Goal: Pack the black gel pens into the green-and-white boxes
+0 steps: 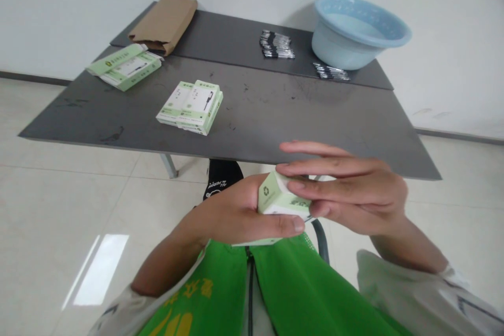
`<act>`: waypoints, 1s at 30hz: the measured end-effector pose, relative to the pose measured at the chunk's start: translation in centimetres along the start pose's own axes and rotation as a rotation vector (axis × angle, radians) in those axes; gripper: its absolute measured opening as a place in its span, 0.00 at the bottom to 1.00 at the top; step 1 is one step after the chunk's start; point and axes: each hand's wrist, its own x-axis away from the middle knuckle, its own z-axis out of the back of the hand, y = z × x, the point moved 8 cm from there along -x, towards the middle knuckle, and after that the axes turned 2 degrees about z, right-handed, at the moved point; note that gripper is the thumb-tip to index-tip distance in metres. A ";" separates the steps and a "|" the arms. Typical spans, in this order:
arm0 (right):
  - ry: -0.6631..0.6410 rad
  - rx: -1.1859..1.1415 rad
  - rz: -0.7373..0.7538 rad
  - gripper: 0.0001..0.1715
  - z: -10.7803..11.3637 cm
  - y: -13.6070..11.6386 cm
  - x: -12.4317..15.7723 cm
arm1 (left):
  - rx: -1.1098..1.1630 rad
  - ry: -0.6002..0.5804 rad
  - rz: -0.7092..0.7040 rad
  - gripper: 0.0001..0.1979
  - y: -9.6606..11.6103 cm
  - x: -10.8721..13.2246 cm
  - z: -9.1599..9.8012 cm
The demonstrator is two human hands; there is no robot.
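Note:
A small green and white box (275,197) is held in front of my green vest, just off the table's near edge. My left hand (244,210) wraps round it, with the thumb across its near side. My right hand (346,186) touches the box's top and right side with its fingertips, the fingers partly spread. Part of another green and white surface shows below my left hand. On the table (307,121), a stack of green and white boxes (191,105) lies left of the middle.
At the back left are a brown paper bag (165,21) and an opened green and white carton (128,65). Pens (276,44) lie in a bundle at the back, more pens (331,72) beside a blue basin (346,42) at the back right.

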 end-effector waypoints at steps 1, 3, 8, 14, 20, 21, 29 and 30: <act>-0.002 0.041 0.026 0.27 -0.1 -0.2 0.2 | 0.007 -0.002 -0.013 0.08 0.1 0.0 -0.1; -0.014 0.115 0.072 0.28 -0.2 -0.7 0.6 | 0.030 -0.014 -0.028 0.06 0.3 0.1 -0.6; -0.075 0.239 0.117 0.29 -0.4 -1.0 1.3 | 0.037 0.027 -0.041 0.09 0.5 0.2 -0.8; -0.016 0.166 0.108 0.27 -1.0 -0.6 1.6 | -0.102 0.042 -0.121 0.12 0.2 -0.9 0.1; 0.018 0.198 0.123 0.22 -1.0 -0.5 1.5 | -0.135 0.030 -0.152 0.09 0.4 -1.6 0.3; 0.005 0.208 0.114 0.20 -0.9 -0.4 1.5 | -0.122 0.039 -0.152 0.10 0.6 -1.6 0.3; 0.087 0.184 -0.027 0.37 1.4 1.6 -0.1 | -0.073 0.079 0.036 0.21 -0.6 -2.7 1.7; 0.085 0.173 -0.048 0.35 1.5 1.9 -0.4 | -0.092 0.084 0.043 0.22 -0.7 -2.8 2.0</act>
